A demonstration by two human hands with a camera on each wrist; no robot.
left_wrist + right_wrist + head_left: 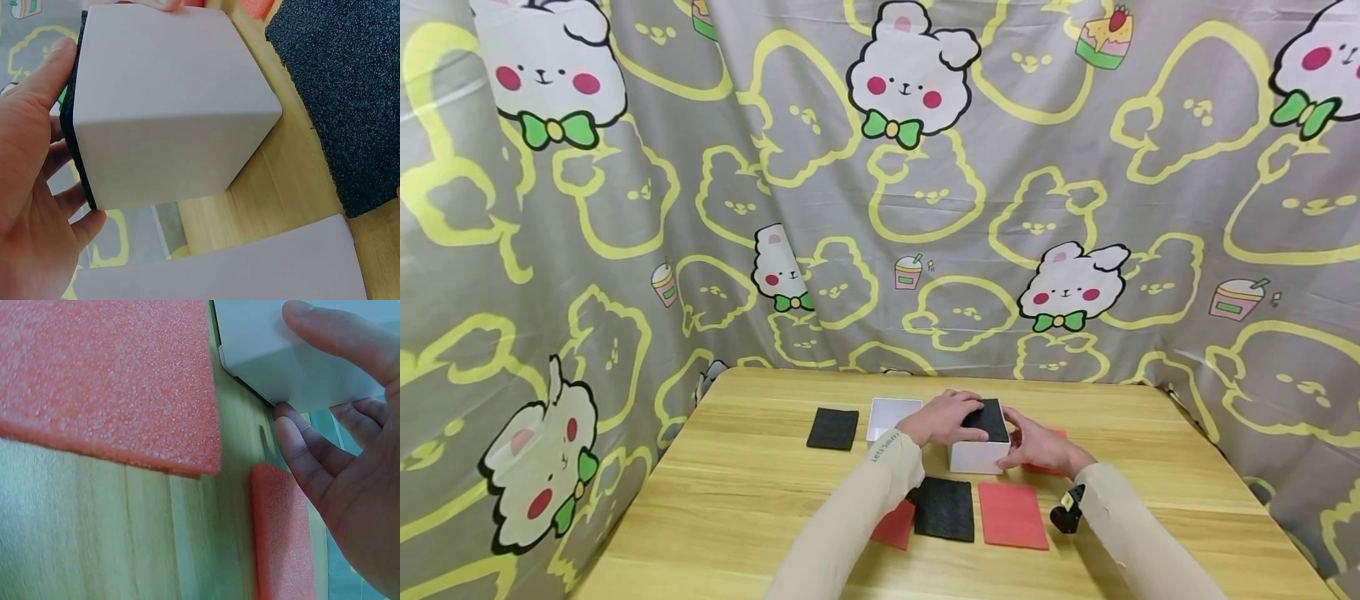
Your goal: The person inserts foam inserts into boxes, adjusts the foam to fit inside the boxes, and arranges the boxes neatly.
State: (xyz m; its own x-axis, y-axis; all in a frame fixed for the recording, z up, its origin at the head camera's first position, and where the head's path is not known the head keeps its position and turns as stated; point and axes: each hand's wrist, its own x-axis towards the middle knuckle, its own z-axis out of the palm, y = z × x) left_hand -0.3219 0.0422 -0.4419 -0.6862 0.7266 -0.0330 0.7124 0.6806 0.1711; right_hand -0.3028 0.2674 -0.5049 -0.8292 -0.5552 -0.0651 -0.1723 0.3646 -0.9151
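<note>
White box stands on the worktop, a black foam sheet on its top. My left hand lies spread over that sheet, hiding part of it. My right hand grips the box's right side, thumb on the near face, some fingertips hidden behind. My left sleeve covers part of a red foam sheet; second, open-topped white box is partly obscured too.

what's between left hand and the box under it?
Black foam, lying atop the box, under the left hand. Shows in head and left wrist views.
</note>
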